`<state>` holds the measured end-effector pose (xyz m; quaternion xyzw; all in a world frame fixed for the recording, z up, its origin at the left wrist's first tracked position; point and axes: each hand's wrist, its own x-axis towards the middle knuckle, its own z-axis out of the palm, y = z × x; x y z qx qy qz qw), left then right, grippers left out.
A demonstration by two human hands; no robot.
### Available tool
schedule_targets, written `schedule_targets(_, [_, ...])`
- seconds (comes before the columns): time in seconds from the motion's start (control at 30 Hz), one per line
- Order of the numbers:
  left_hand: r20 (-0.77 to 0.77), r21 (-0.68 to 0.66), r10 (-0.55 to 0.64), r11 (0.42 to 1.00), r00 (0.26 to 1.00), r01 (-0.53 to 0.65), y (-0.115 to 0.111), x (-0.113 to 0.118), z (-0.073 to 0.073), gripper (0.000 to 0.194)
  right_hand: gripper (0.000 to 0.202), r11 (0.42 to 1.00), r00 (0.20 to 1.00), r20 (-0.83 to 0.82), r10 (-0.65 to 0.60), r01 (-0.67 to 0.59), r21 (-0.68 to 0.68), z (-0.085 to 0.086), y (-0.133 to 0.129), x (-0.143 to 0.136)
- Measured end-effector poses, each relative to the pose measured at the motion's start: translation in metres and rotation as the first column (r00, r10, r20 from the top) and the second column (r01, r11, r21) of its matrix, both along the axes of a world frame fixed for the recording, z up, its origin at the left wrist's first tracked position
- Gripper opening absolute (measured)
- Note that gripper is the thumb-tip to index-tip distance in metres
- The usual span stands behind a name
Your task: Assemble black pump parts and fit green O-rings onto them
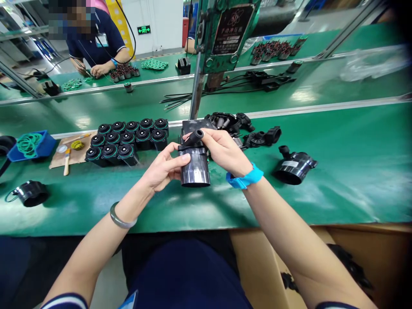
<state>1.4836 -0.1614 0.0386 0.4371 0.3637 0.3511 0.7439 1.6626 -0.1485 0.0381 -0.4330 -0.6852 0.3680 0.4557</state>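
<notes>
A glossy black pump housing (195,171), with a short spout on top, is held over the bench in front of the press. My left hand (165,167) grips its left side, the thumb lying across the cylinder. At the upper right, my right hand (223,150) is closed around the top part beside the spout (195,136); some of its fingers are hidden behind. Behind the held housing is the dark base block (196,125) of the press. Several black parts (257,138) lie to the right of my right hand.
Several black motor units with green rings (128,137) stand in rows on the left. Beyond them are a brush (67,162) and a blue tray (45,146) of green rings. Single housings lie far left (32,193) and right (294,167). The green press (228,34) rises centrally. Another person works opposite.
</notes>
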Motion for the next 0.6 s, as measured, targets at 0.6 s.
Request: schedule_targets(0.6, [-0.242,0.41,-0.016,0.905,0.97,0.117,-0.007,-0.007,-0.045,0.06,0.029,0.979,0.979,0.038,0.201,-0.202,0.008,-0.015,-0.008,0.02])
